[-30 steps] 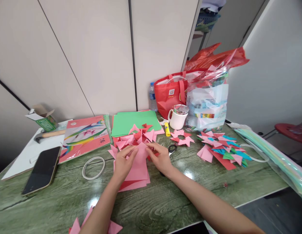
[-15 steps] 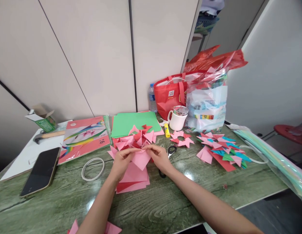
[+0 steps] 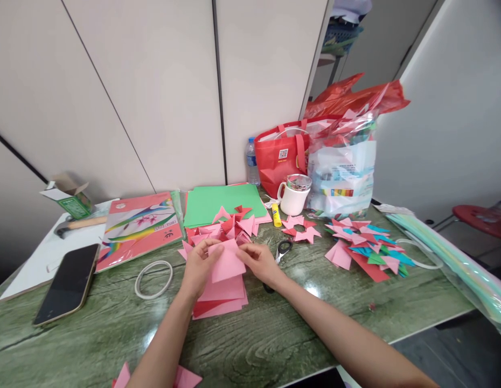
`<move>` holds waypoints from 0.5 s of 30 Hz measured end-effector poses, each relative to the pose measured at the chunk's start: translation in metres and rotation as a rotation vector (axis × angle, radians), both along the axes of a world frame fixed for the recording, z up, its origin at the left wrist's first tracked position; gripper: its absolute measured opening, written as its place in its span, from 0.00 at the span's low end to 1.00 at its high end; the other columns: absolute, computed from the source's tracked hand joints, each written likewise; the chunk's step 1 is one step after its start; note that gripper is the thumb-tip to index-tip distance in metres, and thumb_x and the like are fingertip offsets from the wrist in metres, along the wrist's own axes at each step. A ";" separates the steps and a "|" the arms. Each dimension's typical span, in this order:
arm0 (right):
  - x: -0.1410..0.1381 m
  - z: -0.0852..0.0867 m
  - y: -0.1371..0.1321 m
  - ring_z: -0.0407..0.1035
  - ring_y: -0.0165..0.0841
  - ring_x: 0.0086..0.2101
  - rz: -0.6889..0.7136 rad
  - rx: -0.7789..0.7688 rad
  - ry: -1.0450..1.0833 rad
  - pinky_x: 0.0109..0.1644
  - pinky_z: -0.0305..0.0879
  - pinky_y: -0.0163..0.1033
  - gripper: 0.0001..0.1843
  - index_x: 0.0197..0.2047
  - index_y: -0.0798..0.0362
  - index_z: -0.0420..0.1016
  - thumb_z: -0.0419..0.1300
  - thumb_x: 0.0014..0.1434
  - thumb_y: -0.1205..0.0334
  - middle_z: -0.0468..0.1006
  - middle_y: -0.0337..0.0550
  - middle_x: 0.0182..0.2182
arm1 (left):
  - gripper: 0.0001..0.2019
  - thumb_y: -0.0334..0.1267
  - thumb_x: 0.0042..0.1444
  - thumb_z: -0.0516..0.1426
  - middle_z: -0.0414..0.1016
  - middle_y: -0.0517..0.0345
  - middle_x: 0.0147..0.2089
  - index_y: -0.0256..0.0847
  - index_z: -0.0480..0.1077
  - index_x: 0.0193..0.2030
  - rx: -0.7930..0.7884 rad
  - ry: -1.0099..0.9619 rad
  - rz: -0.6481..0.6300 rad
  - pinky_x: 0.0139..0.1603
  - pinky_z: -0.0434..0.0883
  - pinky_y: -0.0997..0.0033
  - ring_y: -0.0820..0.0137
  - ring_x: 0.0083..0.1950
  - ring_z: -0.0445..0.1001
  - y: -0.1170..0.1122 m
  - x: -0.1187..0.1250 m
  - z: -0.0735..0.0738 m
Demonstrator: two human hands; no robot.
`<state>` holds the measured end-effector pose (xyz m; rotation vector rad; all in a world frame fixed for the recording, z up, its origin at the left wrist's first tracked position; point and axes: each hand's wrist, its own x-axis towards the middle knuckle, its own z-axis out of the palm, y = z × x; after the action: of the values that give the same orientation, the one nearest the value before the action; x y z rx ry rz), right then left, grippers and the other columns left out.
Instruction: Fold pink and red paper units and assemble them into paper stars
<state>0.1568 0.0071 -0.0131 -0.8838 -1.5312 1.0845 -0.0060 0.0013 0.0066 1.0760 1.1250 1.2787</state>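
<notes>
Between my two hands is a small pink sheet of paper, roughly square. My left hand pinches its left side, thumb on top. At the right edge, the fingers of my right hand grip it too. Below the sheet lies a stack of pink and red paper squares on the table. Just beyond my hands is a heap of folded pink and red paper pieces. Black-handled scissors lie by my right hand, partly hidden by it.
Behind the heap lies green paper. A glue stick, a white mug and folded paper rings are to the right. At left are a white ring, a phone, a paper pad and a hammer.
The pink sheet has been turned, from hanging corner-down to lying squarer between my hands. My left thumb now rests on its face, and my right hand has shifted slightly.
</notes>
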 end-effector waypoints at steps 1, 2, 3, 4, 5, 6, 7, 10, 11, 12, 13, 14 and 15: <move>0.000 0.001 -0.001 0.64 0.28 0.22 0.007 -0.008 0.006 0.25 0.62 0.32 0.16 0.24 0.54 0.73 0.55 0.56 0.53 0.70 0.36 0.19 | 0.16 0.40 0.39 0.66 0.76 0.58 0.28 0.35 0.71 0.35 -0.022 -0.047 0.017 0.26 0.68 0.75 0.73 0.26 0.72 0.000 0.000 0.000; 0.000 0.001 -0.001 0.64 0.29 0.23 0.015 -0.028 0.030 0.25 0.63 0.33 0.18 0.24 0.54 0.73 0.53 0.58 0.52 0.70 0.37 0.20 | 0.16 0.39 0.38 0.67 0.75 0.59 0.27 0.35 0.71 0.34 -0.052 -0.091 0.017 0.25 0.68 0.76 0.73 0.25 0.72 0.001 0.000 0.001; 0.000 0.001 -0.001 0.65 0.29 0.23 0.032 -0.057 0.070 0.24 0.64 0.33 0.19 0.26 0.54 0.74 0.52 0.58 0.50 0.71 0.37 0.21 | 0.17 0.39 0.36 0.67 0.75 0.59 0.26 0.35 0.70 0.34 -0.089 -0.131 0.004 0.25 0.69 0.76 0.74 0.24 0.72 0.000 0.000 0.002; -0.001 0.001 -0.001 0.66 0.30 0.24 0.062 -0.089 0.119 0.24 0.65 0.33 0.17 0.30 0.53 0.75 0.53 0.58 0.50 0.72 0.38 0.23 | 0.19 0.38 0.35 0.68 0.76 0.59 0.26 0.36 0.70 0.36 -0.132 -0.166 -0.021 0.24 0.69 0.76 0.74 0.23 0.73 0.000 0.000 0.003; -0.001 0.000 -0.001 0.68 0.30 0.25 0.104 -0.116 0.165 0.25 0.67 0.33 0.15 0.35 0.51 0.75 0.54 0.57 0.50 0.73 0.38 0.26 | 0.21 0.37 0.35 0.68 0.76 0.59 0.26 0.36 0.70 0.38 -0.178 -0.195 -0.057 0.24 0.69 0.76 0.73 0.23 0.73 0.000 0.001 0.005; -0.001 -0.001 -0.001 0.68 0.29 0.26 0.151 -0.128 0.201 0.25 0.68 0.33 0.14 0.41 0.50 0.74 0.57 0.55 0.51 0.74 0.39 0.30 | 0.24 0.36 0.34 0.69 0.77 0.58 0.26 0.37 0.70 0.41 -0.220 -0.216 -0.095 0.24 0.69 0.76 0.73 0.23 0.73 -0.001 0.001 0.006; -0.002 -0.002 0.000 0.68 0.28 0.27 0.197 -0.123 0.221 0.26 0.68 0.32 0.16 0.45 0.49 0.72 0.59 0.53 0.53 0.74 0.40 0.34 | 0.25 0.36 0.35 0.69 0.77 0.58 0.26 0.37 0.70 0.43 -0.254 -0.228 -0.130 0.24 0.69 0.76 0.73 0.23 0.73 -0.002 0.001 0.008; -0.003 -0.005 0.000 0.67 0.26 0.28 0.271 -0.059 0.203 0.25 0.68 0.30 0.17 0.45 0.48 0.73 0.62 0.50 0.57 0.72 0.43 0.43 | 0.25 0.35 0.36 0.68 0.78 0.55 0.29 0.36 0.71 0.45 -0.299 -0.218 -0.203 0.26 0.70 0.76 0.72 0.25 0.75 -0.003 0.001 0.010; -0.003 -0.005 -0.001 0.67 0.26 0.28 0.273 -0.043 0.190 0.25 0.68 0.29 0.14 0.42 0.48 0.75 0.63 0.50 0.58 0.71 0.43 0.43 | 0.25 0.35 0.37 0.68 0.78 0.54 0.31 0.36 0.71 0.46 -0.299 -0.206 -0.217 0.27 0.70 0.76 0.71 0.27 0.75 -0.004 0.002 0.010; -0.003 -0.005 -0.001 0.68 0.26 0.28 0.269 -0.036 0.182 0.24 0.68 0.29 0.11 0.39 0.49 0.76 0.63 0.49 0.58 0.71 0.44 0.44 | 0.25 0.35 0.37 0.68 0.78 0.54 0.33 0.36 0.72 0.45 -0.292 -0.193 -0.223 0.29 0.70 0.76 0.71 0.29 0.76 -0.004 0.002 0.010; -0.004 -0.004 -0.002 0.68 0.27 0.28 0.260 -0.041 0.183 0.23 0.68 0.30 0.09 0.35 0.50 0.77 0.63 0.49 0.58 0.72 0.43 0.43 | 0.24 0.35 0.38 0.68 0.79 0.53 0.34 0.36 0.72 0.45 -0.282 -0.181 -0.223 0.30 0.70 0.76 0.71 0.30 0.76 -0.004 0.002 0.009; -0.004 -0.003 -0.003 0.69 0.27 0.27 0.250 -0.058 0.192 0.22 0.68 0.30 0.08 0.33 0.50 0.77 0.63 0.50 0.58 0.73 0.43 0.42 | 0.22 0.35 0.39 0.67 0.79 0.53 0.35 0.36 0.73 0.44 -0.270 -0.176 -0.218 0.31 0.70 0.76 0.71 0.31 0.76 -0.003 0.001 0.008; -0.004 -0.001 -0.003 0.69 0.27 0.26 0.233 -0.087 0.211 0.22 0.69 0.31 0.08 0.32 0.51 0.76 0.62 0.50 0.57 0.74 0.43 0.39 | 0.21 0.36 0.40 0.67 0.78 0.53 0.35 0.36 0.73 0.43 -0.259 -0.180 -0.206 0.31 0.70 0.75 0.71 0.30 0.75 -0.003 0.001 0.007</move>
<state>0.1527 0.0038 -0.0145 -0.6359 -1.4433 1.3758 -0.0049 -0.0013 0.0136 0.8420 0.9851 1.0143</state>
